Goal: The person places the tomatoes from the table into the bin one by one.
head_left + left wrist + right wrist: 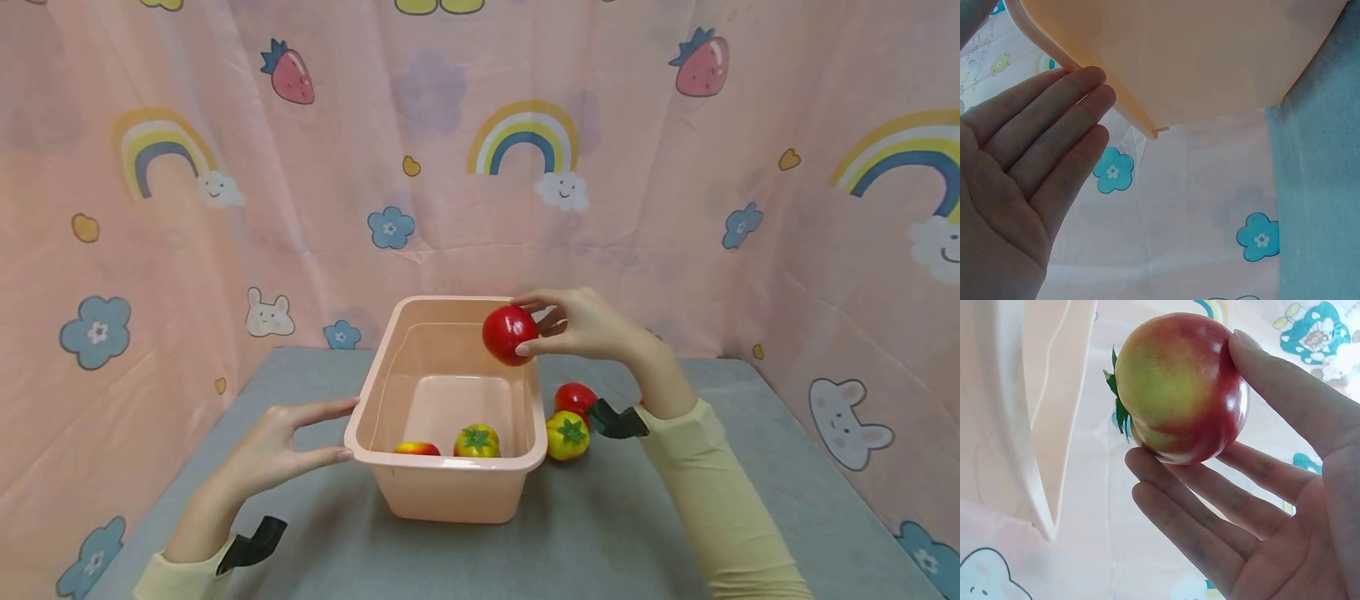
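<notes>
- Left hand (277, 442): fingers straight, thumb spread away from them, tips touching the bin's left rim; this grip is wide and steadies against the rim without clasping it.
- Bin (450, 496): pink, upright on the worktop (330, 375), its hollow facing up.
- Mottled fruit (417, 448) and leafy fruit (477, 440): inside the bin by its near wall, apart.
- Tomato (510, 335): raised, overlapping the bin's right rim in the head view, held at the fingertips, left of the palm; the right wrist view shows its green leaves pointing away from the hand.
- Yellow fruit (567, 436) and red fruit (576, 398): on the worktop, just right of the bin.
- Right hand (585, 325): thumb and fingers pinch the tomato, this grip parted by its width.
</notes>
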A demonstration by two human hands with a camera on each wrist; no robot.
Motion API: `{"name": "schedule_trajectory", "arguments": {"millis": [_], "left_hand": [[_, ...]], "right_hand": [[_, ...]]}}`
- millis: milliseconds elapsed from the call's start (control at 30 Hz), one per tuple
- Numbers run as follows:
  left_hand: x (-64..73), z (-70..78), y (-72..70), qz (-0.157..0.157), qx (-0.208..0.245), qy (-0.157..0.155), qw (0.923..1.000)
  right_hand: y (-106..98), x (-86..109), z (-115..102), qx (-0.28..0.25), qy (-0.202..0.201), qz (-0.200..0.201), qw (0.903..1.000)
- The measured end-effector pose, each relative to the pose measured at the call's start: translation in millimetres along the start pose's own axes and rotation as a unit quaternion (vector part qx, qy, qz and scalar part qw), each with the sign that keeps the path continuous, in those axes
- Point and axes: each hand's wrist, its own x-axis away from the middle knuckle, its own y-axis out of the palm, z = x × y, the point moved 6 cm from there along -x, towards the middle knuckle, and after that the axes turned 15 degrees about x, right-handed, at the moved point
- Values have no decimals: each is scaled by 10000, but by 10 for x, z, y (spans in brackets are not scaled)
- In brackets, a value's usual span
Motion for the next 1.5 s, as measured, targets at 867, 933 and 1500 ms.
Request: {"name": "schedule_trajectory", "arguments": {"millis": [867, 933, 1500], "left_hand": [[4, 13, 16, 18, 29, 59, 10000], [5, 12, 16, 31, 29, 63, 10000], [8, 27, 20, 21, 56, -44, 10000]], "right_hand": [[12, 218, 115, -175, -153, 271, 9994], [18, 250, 142, -208, -117, 278, 9993], [167, 505, 423, -353, 338, 234, 9985]]}}
